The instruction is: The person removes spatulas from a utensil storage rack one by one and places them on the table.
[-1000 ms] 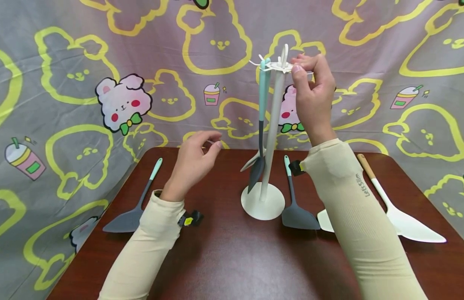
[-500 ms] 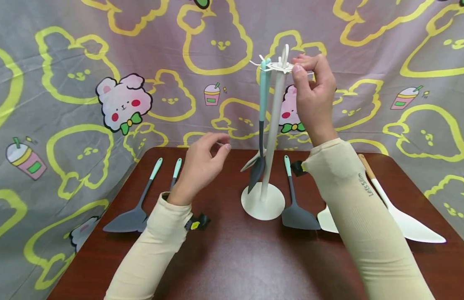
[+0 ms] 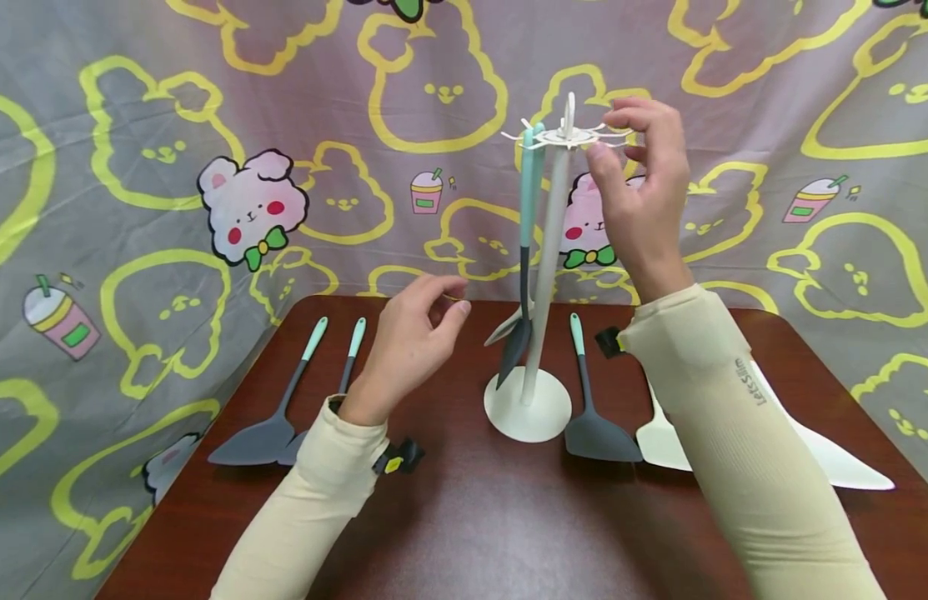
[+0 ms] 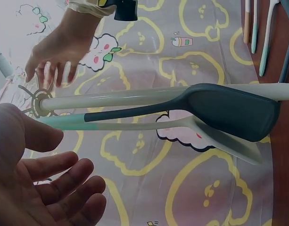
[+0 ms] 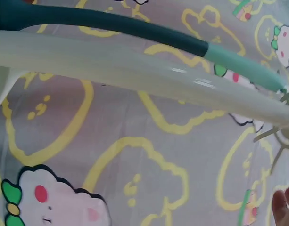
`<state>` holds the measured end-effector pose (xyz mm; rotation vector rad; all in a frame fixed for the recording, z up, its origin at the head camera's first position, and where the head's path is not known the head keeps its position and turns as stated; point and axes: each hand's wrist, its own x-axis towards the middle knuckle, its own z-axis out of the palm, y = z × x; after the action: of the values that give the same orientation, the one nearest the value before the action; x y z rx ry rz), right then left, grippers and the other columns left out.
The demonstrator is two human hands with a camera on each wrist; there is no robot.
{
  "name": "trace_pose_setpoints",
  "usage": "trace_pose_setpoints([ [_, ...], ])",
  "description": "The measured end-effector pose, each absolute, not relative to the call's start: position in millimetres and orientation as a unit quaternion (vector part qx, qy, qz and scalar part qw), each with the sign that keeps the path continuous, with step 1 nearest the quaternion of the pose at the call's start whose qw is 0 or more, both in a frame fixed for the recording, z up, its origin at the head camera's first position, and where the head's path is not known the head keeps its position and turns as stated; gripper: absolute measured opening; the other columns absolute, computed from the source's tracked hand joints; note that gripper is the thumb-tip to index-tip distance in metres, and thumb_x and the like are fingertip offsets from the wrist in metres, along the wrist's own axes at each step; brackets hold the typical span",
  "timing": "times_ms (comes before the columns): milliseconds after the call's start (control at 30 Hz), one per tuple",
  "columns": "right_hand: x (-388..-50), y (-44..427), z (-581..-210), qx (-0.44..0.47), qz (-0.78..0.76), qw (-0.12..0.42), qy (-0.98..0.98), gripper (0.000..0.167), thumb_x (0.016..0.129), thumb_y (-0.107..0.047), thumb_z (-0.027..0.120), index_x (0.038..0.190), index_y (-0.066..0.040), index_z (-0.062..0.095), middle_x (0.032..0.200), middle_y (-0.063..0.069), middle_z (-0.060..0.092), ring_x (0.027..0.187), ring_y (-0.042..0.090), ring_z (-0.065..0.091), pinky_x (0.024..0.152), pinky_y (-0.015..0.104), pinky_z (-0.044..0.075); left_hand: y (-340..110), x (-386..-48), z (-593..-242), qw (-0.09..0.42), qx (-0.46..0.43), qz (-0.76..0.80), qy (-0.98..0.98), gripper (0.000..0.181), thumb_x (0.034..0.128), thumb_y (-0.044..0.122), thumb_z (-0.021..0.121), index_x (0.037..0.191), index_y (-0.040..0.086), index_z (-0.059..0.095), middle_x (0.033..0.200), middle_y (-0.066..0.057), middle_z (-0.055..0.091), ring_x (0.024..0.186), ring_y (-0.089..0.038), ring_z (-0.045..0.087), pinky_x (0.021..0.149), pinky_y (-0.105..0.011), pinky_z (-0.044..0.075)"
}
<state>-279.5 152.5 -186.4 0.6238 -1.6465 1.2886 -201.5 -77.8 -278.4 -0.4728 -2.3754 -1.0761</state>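
Observation:
A white utensil rack (image 3: pixel 554 250) stands upright mid-table, with a ring of hooks (image 3: pixel 567 137) at its top. Two mint-handled utensils hang side by side on its left: a dark grey spatula (image 4: pixel 229 110) and a light-headed utensil (image 4: pixel 229 141). My right hand (image 3: pixel 649 196) is at the ring's right side, thumb and fingers spread apart around the hook ends, holding nothing; whether a fingertip touches a hook I cannot tell. Left of the pole, my left hand (image 3: pixel 413 342) hovers with loosely bent fingers and nothing in them, apart from the hanging utensils.
On the brown table (image 3: pixel 471 517) lie two grey spatulas at left, one of them the near-edge spatula (image 3: pixel 257 437), partly behind my left arm. Right of the rack base (image 3: pixel 527 408) lie another grey spatula (image 3: pixel 599 433), a cream turner (image 3: pixel 662 442) and a white turner (image 3: pixel 839 454). Patterned cloth hangs behind.
My right hand's thumb and fingers have parted and drawn slightly right from the ring. My left hand has shifted right and a little down, uncovering a second mint handle on the left.

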Motion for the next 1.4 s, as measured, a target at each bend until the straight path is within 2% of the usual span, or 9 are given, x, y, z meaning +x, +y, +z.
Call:
trace_pose_setpoints([
  [167,-264,145,-176,0.267,0.468,0.532,-0.654,0.035,0.082,-0.022,0.062,0.094,0.011,0.067,0.107,0.020,0.066,0.109,0.006,0.051,0.099,0.022,0.034,-77,-203,-282,0.241,-0.174,-0.390,-0.872,0.024,0.0933,0.016,0.064,0.116,0.010,0.070,0.095,-0.003,0.065,0.083,-0.016,0.060,0.074,-0.031,0.050],
  [300,-263,142,-174,0.304,0.448,0.536,-0.648,0.023,0.083,-0.013,0.068,0.083,0.010,0.069,0.096,0.024,0.067,0.106,0.003,0.049,0.103,0.026,0.033,-76,-202,-283,0.239,-0.172,-0.390,-0.873,0.024,0.0933,0.016,0.064,0.116,0.010,0.070,0.095,-0.003,0.064,0.082,-0.016,0.060,0.074,-0.031,0.050],
  [467,-263,143,-174,0.301,0.432,0.537,-0.659,0.022,0.083,-0.012,0.068,0.078,0.009,0.069,0.094,0.023,0.070,0.105,-0.003,0.046,0.100,0.026,0.035,-75,-201,-283,0.241,-0.174,-0.389,-0.872,0.024,0.0932,0.016,0.064,0.116,0.010,0.070,0.095,-0.004,0.065,0.082,-0.016,0.060,0.074,-0.031,0.050],
  [700,-264,149,-174,0.296,0.432,0.537,-0.661,0.028,0.084,-0.014,0.058,0.077,0.012,0.063,0.092,0.024,0.070,0.097,0.022,0.060,0.098,0.025,0.035,-74,-201,-285,0.241,-0.177,-0.382,-0.875,0.024,0.0932,0.016,0.064,0.116,0.009,0.069,0.094,-0.003,0.064,0.081,-0.016,0.058,0.074,-0.031,0.050],
  [767,-264,151,-174,0.294,0.440,0.536,-0.658,0.029,0.085,-0.015,0.056,0.077,0.013,0.062,0.091,0.025,0.070,0.093,0.018,0.061,0.094,0.024,0.035,-74,-201,-286,0.239,-0.176,-0.382,-0.876,0.024,0.0931,0.016,0.064,0.116,0.009,0.069,0.095,-0.003,0.064,0.082,-0.016,0.058,0.074,-0.031,0.050],
  [867,-264,155,-175,0.281,0.451,0.531,-0.660,0.030,0.085,-0.015,0.055,0.079,0.014,0.062,0.092,0.025,0.070,0.092,0.000,0.055,0.088,0.021,0.036,-74,-201,-287,0.239,-0.175,-0.383,-0.875,0.024,0.0932,0.016,0.064,0.115,0.010,0.069,0.096,-0.003,0.065,0.083,-0.016,0.059,0.075,-0.031,0.050],
  [967,-266,160,-177,0.258,0.467,0.520,-0.667,0.029,0.085,-0.015,0.054,0.081,0.013,0.063,0.092,0.017,0.071,0.092,-0.008,0.052,0.084,0.017,0.039,-74,-200,-288,0.241,-0.173,-0.388,-0.873,0.023,0.0930,0.016,0.064,0.115,0.009,0.070,0.097,-0.004,0.066,0.084,-0.017,0.060,0.076,-0.033,0.052],
  [1167,-272,167,-178,0.239,0.494,0.493,-0.675,0.024,0.088,-0.011,0.051,0.083,0.009,0.063,0.088,-0.022,0.061,0.092,-0.002,0.062,0.081,0.016,0.049,-74,-199,-290,0.241,-0.172,-0.388,-0.873,0.024,0.0924,0.015,0.065,0.115,0.008,0.070,0.099,-0.005,0.067,0.085,-0.019,0.062,0.075,-0.033,0.052],
  [1400,-281,173,-177,0.219,0.508,0.461,-0.694,0.027,0.093,-0.006,0.047,0.091,0.006,0.071,0.089,-0.020,0.066,0.103,0.005,0.068,0.088,0.017,0.048,-74,-198,-293,0.242,-0.175,-0.389,-0.871,0.024,0.0924,0.015,0.065,0.115,0.007,0.070,0.100,-0.005,0.068,0.086,-0.018,0.062,0.076,-0.034,0.052],
])
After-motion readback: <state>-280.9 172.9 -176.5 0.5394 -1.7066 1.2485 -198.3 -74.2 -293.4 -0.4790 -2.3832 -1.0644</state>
